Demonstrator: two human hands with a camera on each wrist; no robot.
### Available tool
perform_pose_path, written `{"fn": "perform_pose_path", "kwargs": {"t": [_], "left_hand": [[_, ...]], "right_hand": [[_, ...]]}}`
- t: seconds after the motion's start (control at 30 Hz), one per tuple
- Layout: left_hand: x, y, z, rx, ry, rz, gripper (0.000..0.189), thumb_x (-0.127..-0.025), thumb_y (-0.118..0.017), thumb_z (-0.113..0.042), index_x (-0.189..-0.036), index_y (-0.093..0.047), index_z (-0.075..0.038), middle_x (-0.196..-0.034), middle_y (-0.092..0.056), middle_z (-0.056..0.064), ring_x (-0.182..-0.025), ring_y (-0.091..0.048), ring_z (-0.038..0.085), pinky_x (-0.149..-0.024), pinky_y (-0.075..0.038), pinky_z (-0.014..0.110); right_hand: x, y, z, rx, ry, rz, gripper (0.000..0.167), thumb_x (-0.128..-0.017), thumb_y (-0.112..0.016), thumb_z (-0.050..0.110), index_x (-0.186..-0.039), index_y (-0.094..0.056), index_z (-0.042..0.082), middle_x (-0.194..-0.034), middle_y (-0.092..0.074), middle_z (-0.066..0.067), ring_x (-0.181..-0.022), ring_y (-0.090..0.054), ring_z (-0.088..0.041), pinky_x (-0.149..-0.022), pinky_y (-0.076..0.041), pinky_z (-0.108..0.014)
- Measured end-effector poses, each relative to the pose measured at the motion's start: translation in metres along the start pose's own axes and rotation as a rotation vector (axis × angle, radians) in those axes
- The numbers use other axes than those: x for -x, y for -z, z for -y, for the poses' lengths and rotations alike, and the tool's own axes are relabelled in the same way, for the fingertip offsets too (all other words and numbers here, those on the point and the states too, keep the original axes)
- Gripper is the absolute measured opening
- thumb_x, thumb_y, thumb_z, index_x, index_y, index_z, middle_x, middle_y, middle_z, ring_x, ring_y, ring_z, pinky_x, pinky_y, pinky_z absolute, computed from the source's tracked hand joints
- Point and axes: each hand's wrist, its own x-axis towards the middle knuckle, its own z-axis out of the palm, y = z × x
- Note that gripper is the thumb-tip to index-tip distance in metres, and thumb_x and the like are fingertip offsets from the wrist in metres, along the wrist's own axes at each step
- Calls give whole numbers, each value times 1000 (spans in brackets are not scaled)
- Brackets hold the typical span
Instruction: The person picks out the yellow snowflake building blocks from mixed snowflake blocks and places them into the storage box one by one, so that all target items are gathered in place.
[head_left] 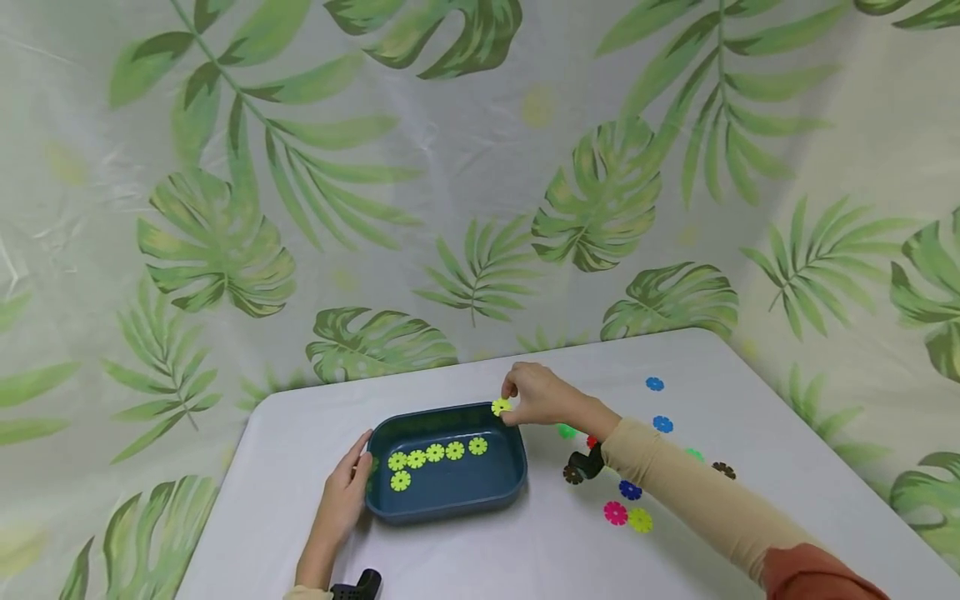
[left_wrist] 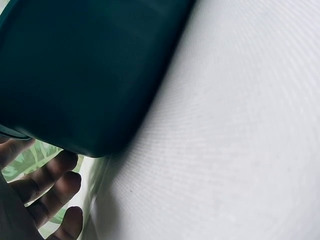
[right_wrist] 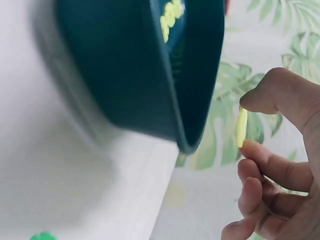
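A dark blue rectangular tub point(head_left: 450, 505) stands on the white table, with several yellow snowflake discs point(head_left: 435, 452) lying flat on its floor. At the tub's left end my left hand point(head_left: 345, 492) rests against the rim; its fingers point(left_wrist: 57, 192) are spread along the outer wall in the left wrist view. My right hand point(head_left: 543, 395) is over the far right corner of the tub and pinches one yellow snowflake disc point(right_wrist: 242, 127) between thumb and forefinger. In the right wrist view that disc shows edge-on, above the rim and apart from it.
Right of the tub lie loose discs: blue point(head_left: 662, 424), dark blue point(head_left: 630, 490), pink point(head_left: 616, 512), yellow point(head_left: 641, 521) and brown point(head_left: 723, 470). The right forearm passes above some of them. A leaf-patterned curtain point(head_left: 480, 208) hangs behind the white table point(head_left: 300, 433).
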Motion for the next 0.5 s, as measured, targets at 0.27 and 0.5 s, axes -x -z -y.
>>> {"fn": "perform_pose_path", "kwargs": {"t": [0.27,0.5], "left_hand": [[0,1,1,14,-12,-5,48,-111,-41,-36,-157,-40,-22,-153,-47,12,-121,-55,32,-103,-40,58],[-1,0,1,14,-21,-7,48,-111,-41,-35,-157,-41,-21,-153,-46,14,-127,-53,35,-106,-37,60]], "right_hand": [[-27,-14,34,28,91,82,22,-82,-81,30,-91,-73,11,-88,-58,2,-79,-53,-13,-74,-48,-31],[-43,-29,56,66,136,165,24,-83,-83,32,-94,-73,13,-89,-58,4,-79,-54,-10,-72,-49,-28]]}}
